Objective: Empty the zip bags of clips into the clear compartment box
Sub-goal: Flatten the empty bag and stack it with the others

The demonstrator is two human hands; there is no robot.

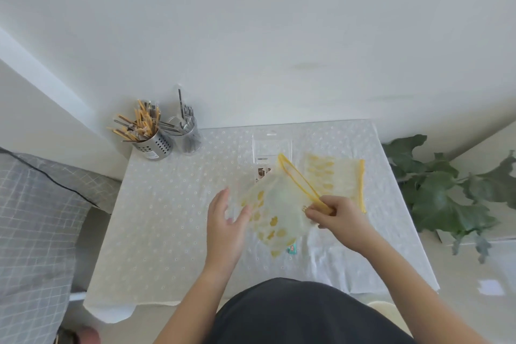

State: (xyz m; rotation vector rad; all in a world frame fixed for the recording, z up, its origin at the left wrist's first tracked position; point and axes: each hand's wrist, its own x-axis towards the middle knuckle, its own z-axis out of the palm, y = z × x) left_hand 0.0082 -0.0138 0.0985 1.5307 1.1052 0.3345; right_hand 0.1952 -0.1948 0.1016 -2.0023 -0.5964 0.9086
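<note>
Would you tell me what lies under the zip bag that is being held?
Under the held zip bag, a small teal item peeks out at its near edge and a dark-printed card at its far edge. Anything else beneath is covered by the bag.

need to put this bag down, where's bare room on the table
The left half of the table is bare, from the two utensil holders down to the near edge. The right side is crowded: the second zip bag, the clear box and the held bag.

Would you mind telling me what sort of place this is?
Probably a room in a home: a small table with a dotted cloth against the wall, bedding beside it, cutlery holders and a houseplant.
</note>
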